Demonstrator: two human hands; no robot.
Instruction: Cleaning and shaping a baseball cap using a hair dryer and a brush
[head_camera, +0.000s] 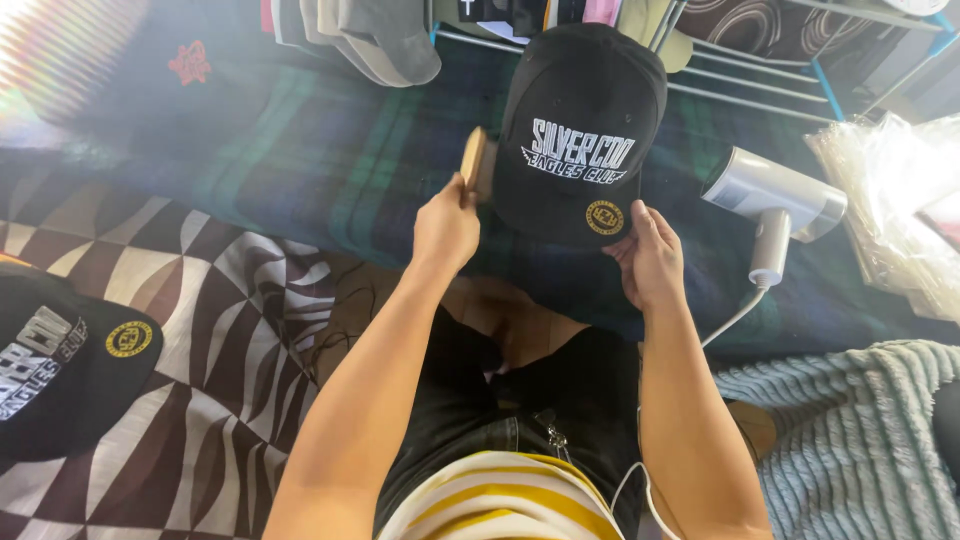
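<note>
Plaid blanket (330, 170) beneath; left hand (446, 228) closed around wooden brush (473, 160), right hand (650, 258) gripping black cap (580, 130) brim.

To my right a white handheld steamer (775, 200) lies on the dark green plaid blanket (330, 170), its cord trailing back toward me. Beyond it sits a pile of clear plastic bags (890, 200). A second black cap (60, 360) rests at my left on the brown-and-white patterned cloth (230, 330). More caps (370, 35) are stacked at the blanket's far edge, and a fuzzy grey-blue blanket (850, 440) lies by my right side.
</note>
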